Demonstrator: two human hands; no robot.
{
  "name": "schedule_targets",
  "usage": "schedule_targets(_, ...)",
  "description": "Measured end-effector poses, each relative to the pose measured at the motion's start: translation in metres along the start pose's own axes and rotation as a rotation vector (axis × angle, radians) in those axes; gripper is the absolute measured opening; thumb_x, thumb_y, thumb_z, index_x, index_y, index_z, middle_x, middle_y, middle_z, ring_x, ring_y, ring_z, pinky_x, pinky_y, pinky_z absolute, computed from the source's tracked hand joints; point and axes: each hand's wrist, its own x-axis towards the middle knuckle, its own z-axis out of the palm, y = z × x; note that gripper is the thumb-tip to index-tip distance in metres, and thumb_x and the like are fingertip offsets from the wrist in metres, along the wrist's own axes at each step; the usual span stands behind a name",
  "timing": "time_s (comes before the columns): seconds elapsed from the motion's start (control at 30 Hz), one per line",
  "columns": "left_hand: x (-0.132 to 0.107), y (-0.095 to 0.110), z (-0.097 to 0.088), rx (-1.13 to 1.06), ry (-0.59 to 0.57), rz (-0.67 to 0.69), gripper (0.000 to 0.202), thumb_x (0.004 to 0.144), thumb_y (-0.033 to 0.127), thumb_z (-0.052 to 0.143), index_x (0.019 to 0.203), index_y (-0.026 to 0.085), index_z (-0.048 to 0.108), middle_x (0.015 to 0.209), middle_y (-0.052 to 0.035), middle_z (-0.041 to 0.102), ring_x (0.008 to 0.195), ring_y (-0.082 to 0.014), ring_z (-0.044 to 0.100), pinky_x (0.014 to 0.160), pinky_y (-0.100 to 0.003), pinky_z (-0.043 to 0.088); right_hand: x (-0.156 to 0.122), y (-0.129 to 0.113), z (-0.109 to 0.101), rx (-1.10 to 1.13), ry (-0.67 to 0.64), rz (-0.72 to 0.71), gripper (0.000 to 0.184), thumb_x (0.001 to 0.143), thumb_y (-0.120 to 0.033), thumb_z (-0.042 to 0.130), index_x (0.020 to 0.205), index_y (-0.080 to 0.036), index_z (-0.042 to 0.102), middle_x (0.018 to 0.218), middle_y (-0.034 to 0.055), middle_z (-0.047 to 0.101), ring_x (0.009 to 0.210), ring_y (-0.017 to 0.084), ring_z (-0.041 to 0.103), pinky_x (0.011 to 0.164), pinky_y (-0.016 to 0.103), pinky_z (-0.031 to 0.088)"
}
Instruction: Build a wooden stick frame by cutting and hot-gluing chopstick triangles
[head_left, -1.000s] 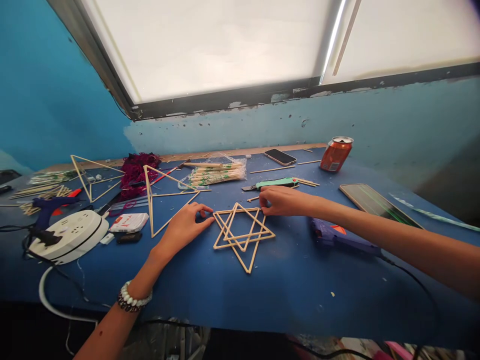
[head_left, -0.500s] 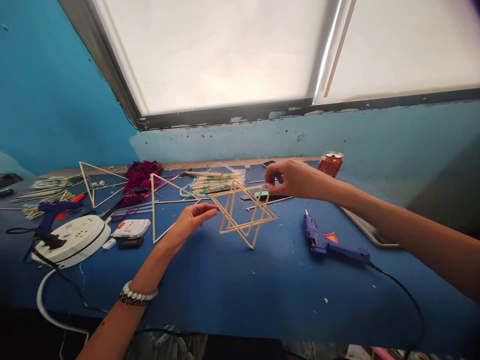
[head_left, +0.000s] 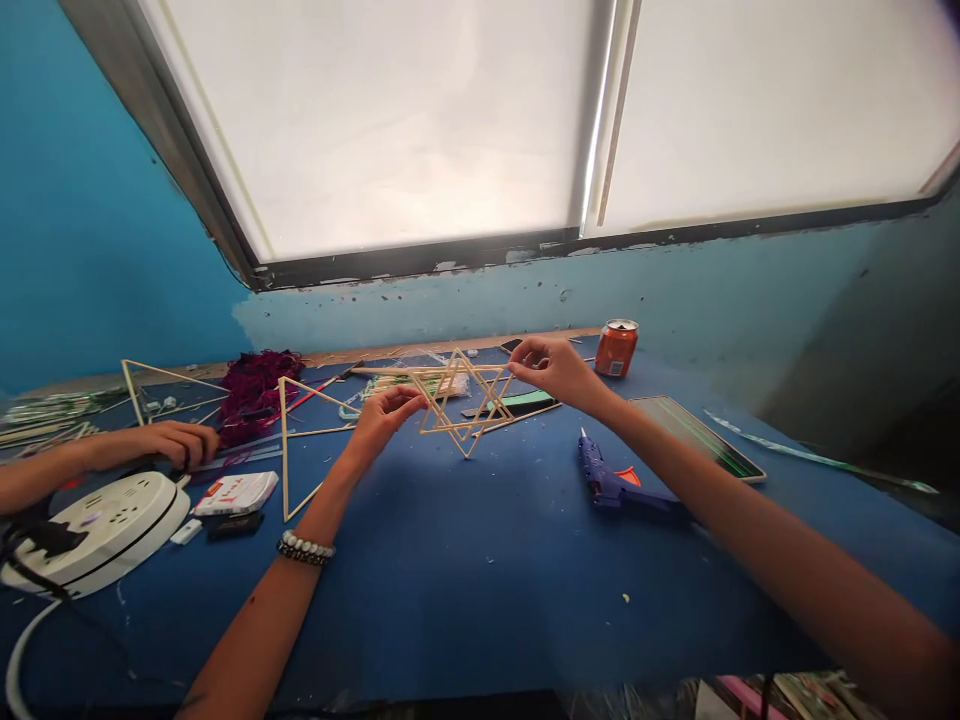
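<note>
A star frame of thin wooden sticks (head_left: pixel 465 402) is held up on edge above the blue table (head_left: pixel 465 570). My left hand (head_left: pixel 384 415), with a bead bracelet on its wrist, pinches the star's left point. My right hand (head_left: pixel 553 368) pinches its upper right point. The star's lowest tip is at or just above the table top.
A purple glue gun (head_left: pixel 616 485) lies right of the star. Stick triangles (head_left: pixel 300 440), a bundle of sticks (head_left: pixel 420 382), purple yarn (head_left: pixel 255 388), an orange can (head_left: pixel 616 347), a tablet (head_left: pixel 694 436), a white power strip reel (head_left: pixel 97 525) lie around. Another person's hand (head_left: pixel 169 443) rests at the left.
The star went from lying flat on the table to being lifted and tipped upright between both hands. Another person's hand has come in at the left. The view shifted.
</note>
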Motion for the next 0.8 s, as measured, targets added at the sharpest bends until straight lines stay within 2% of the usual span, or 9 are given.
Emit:
schedule_targets(0.1, -0.003, -0.001, -0.001, -0.003, -0.001, 0.028, 0.039, 0.074, 0.055, 0.074, 0.088, 0.019, 0.069, 0.087, -0.0076, 0.076, 0.074, -0.0177, 0.061, 0.058, -0.027, 0.035, -0.002, 0.010, 0.004, 0.108, 0.040, 0.033, 0.027, 0.078, -0.043, 0.069, 0.081, -0.016, 0.067, 0.078, 0.0039, 0.065, 0.069, 0.013, 0.054, 0.065, 0.030, 0.045)
schedule_targets(0.23, -0.012, 0.002, -0.001, 0.041, 0.040, 0.077, 0.042, 0.080, 0.055, 0.070, 0.099, 0.019, 0.068, 0.092, -0.0078, 0.076, 0.083, -0.0191, 0.064, 0.064, -0.027, 0.039, -0.004, 0.017, 0.007, 0.131, 0.060, -0.011, 0.032, 0.078, -0.047, 0.070, 0.083, -0.016, 0.069, 0.081, 0.0054, 0.068, 0.071, 0.014, 0.056, 0.067, 0.032, 0.047)
schedule_targets(0.37, -0.017, 0.006, 0.002, 0.190, 0.091, 0.142, 0.040, 0.077, 0.054, 0.073, 0.095, 0.018, 0.069, 0.096, -0.0064, 0.072, 0.077, -0.0162, 0.058, 0.061, -0.026, 0.039, -0.005, 0.022, 0.010, 0.151, 0.092, -0.037, 0.035, 0.080, -0.050, 0.070, 0.086, -0.016, 0.071, 0.085, 0.0068, 0.070, 0.073, 0.015, 0.059, 0.068, 0.032, 0.049)
schedule_targets(0.53, -0.013, -0.001, 0.002, 0.245, 0.149, 0.120, 0.040, 0.079, 0.057, 0.070, 0.090, 0.018, 0.073, 0.083, -0.0039, 0.069, 0.071, -0.0161, 0.055, 0.060, -0.027, 0.039, -0.005, 0.020, 0.009, 0.168, 0.072, -0.059, 0.036, 0.081, -0.050, 0.070, 0.088, -0.015, 0.072, 0.087, 0.0076, 0.071, 0.074, 0.016, 0.061, 0.068, 0.032, 0.050)
schedule_targets(0.63, -0.010, -0.006, 0.001, 0.217, 0.123, 0.107, 0.042, 0.079, 0.058, 0.071, 0.092, 0.018, 0.076, 0.087, -0.0058, 0.073, 0.079, -0.0194, 0.061, 0.068, -0.029, 0.044, -0.006, 0.014, 0.007, 0.173, 0.033, -0.075, 0.033, 0.081, -0.047, 0.070, 0.089, -0.015, 0.071, 0.091, 0.0083, 0.071, 0.076, 0.016, 0.062, 0.069, 0.032, 0.050)
schedule_targets(0.8, -0.005, -0.007, 0.000, 0.129, 0.062, 0.131, 0.045, 0.079, 0.057, 0.070, 0.102, 0.018, 0.077, 0.107, -0.0088, 0.077, 0.100, -0.0254, 0.068, 0.088, -0.034, 0.050, -0.004, 0.003, 0.009, 0.179, 0.033, -0.046, 0.029, 0.081, -0.037, 0.069, 0.099, -0.014, 0.072, 0.098, 0.0093, 0.072, 0.082, 0.017, 0.063, 0.076, 0.033, 0.050)
